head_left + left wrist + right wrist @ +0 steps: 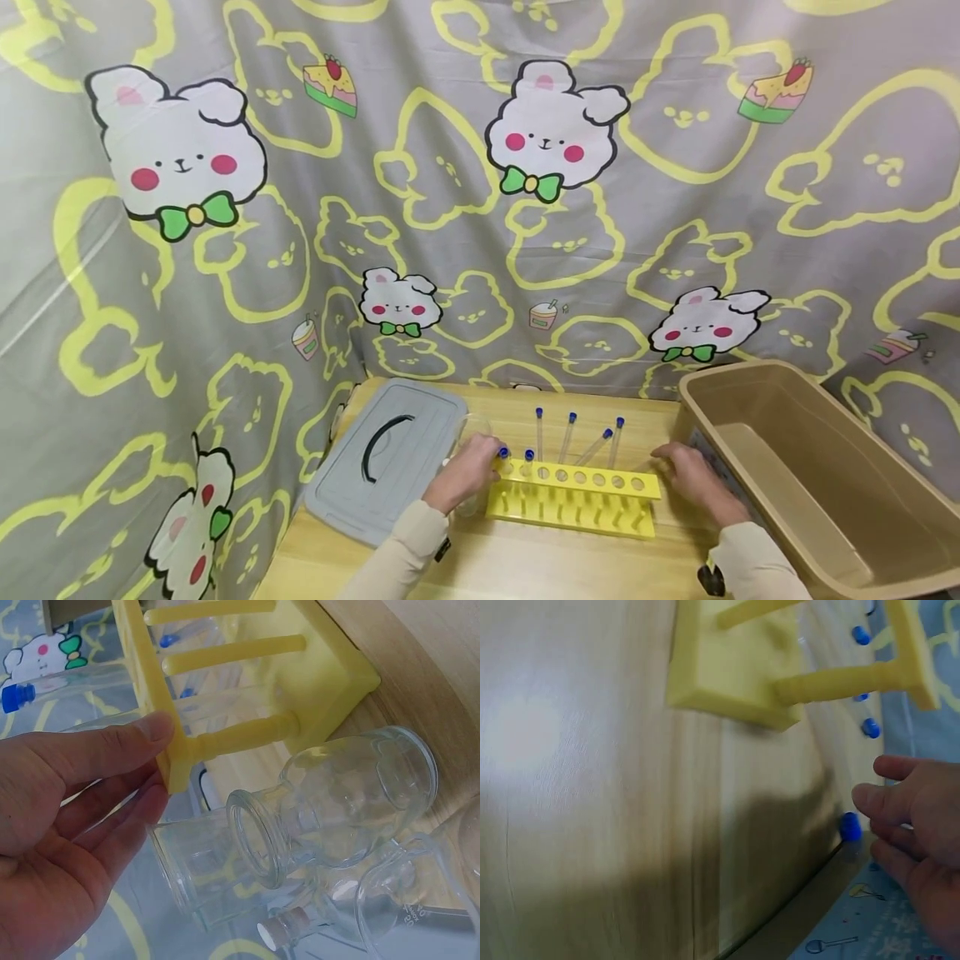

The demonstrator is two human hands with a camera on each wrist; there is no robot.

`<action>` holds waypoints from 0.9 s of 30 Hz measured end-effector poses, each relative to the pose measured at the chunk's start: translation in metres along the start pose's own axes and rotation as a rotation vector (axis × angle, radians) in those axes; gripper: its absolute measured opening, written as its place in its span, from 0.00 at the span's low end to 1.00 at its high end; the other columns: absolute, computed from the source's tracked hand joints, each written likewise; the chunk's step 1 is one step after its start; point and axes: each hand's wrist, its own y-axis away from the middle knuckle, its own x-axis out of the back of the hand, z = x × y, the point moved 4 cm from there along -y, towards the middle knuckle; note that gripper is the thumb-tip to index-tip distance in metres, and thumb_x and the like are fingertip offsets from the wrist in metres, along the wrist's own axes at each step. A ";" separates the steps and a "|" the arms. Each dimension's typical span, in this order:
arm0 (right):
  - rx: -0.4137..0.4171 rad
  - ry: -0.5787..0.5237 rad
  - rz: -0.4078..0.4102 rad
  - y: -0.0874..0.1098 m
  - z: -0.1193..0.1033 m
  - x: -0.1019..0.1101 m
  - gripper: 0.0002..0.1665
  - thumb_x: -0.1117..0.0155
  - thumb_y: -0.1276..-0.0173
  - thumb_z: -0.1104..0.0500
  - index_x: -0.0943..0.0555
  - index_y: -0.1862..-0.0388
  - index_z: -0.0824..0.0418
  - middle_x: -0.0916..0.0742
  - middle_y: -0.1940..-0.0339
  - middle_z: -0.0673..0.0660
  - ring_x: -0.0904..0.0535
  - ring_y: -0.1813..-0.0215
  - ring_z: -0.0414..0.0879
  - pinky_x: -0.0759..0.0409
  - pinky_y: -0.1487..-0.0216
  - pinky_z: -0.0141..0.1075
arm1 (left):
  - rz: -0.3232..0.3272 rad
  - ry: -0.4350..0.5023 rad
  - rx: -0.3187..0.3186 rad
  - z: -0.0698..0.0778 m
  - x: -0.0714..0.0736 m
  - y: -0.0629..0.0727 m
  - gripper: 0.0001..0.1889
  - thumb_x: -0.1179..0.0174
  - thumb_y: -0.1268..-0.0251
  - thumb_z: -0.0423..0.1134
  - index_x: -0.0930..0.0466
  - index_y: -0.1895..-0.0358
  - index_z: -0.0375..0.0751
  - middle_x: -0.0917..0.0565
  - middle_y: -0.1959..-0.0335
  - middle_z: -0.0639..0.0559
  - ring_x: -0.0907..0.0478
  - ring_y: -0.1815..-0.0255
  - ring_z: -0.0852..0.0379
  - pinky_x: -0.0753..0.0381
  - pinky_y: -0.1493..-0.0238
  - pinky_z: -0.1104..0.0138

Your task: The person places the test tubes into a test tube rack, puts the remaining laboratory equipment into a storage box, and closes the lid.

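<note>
A yellow test tube rack (pixel 573 477) stands on the table between the hands. My left hand (pixel 468 471) grips the left end of its top plate; in the left wrist view the thumb (pixel 156 727) presses that edge and the other fingers curl beneath. Two blue-capped test tubes (pixel 528 457) stand in the holes at that end. Behind the rack lie several more capped tubes (pixel 569 433). My right hand (pixel 692 479), fingers loosely bent and apart, hovers between the rack and a brown bin, holding nothing. Close to its fingertips shows another blue cap (pixel 850 826).
Clear glass bottles (pixel 360 795), one with a cork-like stopper (pixel 283 928), stand beside the rack's left end. A grey lid (pixel 405 433) with a black handle lies at the left. The deep brown bin (pixel 731 396) occupies the right side. Patterned cloth (pixel 450 250) hangs behind the table.
</note>
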 end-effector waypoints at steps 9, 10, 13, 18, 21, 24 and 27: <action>0.074 0.046 -0.018 -0.011 0.006 -0.015 0.18 0.35 0.45 0.83 0.13 0.60 0.67 0.14 0.61 0.59 0.16 0.57 0.59 0.15 0.56 0.52 | -0.008 -0.029 0.002 0.000 0.003 -0.001 0.11 0.22 0.51 0.26 0.17 0.71 0.41 0.16 0.74 0.53 0.26 0.75 0.67 0.23 0.73 0.77; 0.085 0.053 -0.026 -0.012 0.007 -0.017 0.18 0.34 0.45 0.83 0.13 0.61 0.66 0.15 0.62 0.58 0.17 0.58 0.58 0.14 0.57 0.51 | -0.010 -0.027 0.005 0.001 0.003 -0.001 0.11 0.22 0.51 0.26 0.16 0.71 0.41 0.16 0.73 0.53 0.26 0.75 0.67 0.23 0.72 0.77; 0.106 0.072 -0.032 -0.011 0.009 -0.024 0.17 0.34 0.46 0.83 0.13 0.62 0.66 0.16 0.65 0.57 0.17 0.61 0.55 0.14 0.58 0.48 | -0.013 -0.038 0.008 0.001 0.001 0.002 0.11 0.21 0.51 0.28 0.16 0.71 0.43 0.16 0.73 0.55 0.26 0.75 0.68 0.23 0.72 0.78; 0.119 0.107 -0.021 -0.008 0.015 -0.031 0.18 0.34 0.50 0.83 0.14 0.67 0.63 0.19 0.70 0.54 0.20 0.66 0.50 0.16 0.65 0.44 | -0.021 -0.067 0.027 0.002 -0.001 0.006 0.15 0.21 0.50 0.30 0.21 0.77 0.45 0.22 0.79 0.60 0.31 0.77 0.69 0.26 0.75 0.78; 0.116 0.107 -0.011 -0.009 0.018 -0.030 0.20 0.35 0.54 0.83 0.17 0.72 0.59 0.23 0.74 0.50 0.25 0.70 0.46 0.21 0.71 0.39 | -0.014 -0.066 0.014 0.003 0.001 0.004 0.16 0.22 0.51 0.28 0.24 0.79 0.44 0.26 0.81 0.61 0.33 0.78 0.68 0.28 0.76 0.79; 0.113 0.106 0.000 -0.011 0.019 -0.029 0.21 0.36 0.55 0.83 0.21 0.76 0.57 0.25 0.76 0.49 0.28 0.72 0.43 0.26 0.73 0.37 | -0.003 -0.062 -0.007 0.003 0.003 0.001 0.18 0.22 0.52 0.27 0.26 0.81 0.44 0.28 0.82 0.61 0.34 0.79 0.68 0.27 0.76 0.79; 0.101 0.108 -0.002 -0.014 0.017 -0.026 0.21 0.37 0.54 0.83 0.22 0.76 0.56 0.25 0.77 0.49 0.30 0.73 0.43 0.27 0.74 0.37 | 0.004 -0.068 -0.022 0.002 0.004 -0.001 0.19 0.21 0.53 0.28 0.27 0.81 0.44 0.28 0.82 0.61 0.33 0.78 0.68 0.26 0.74 0.79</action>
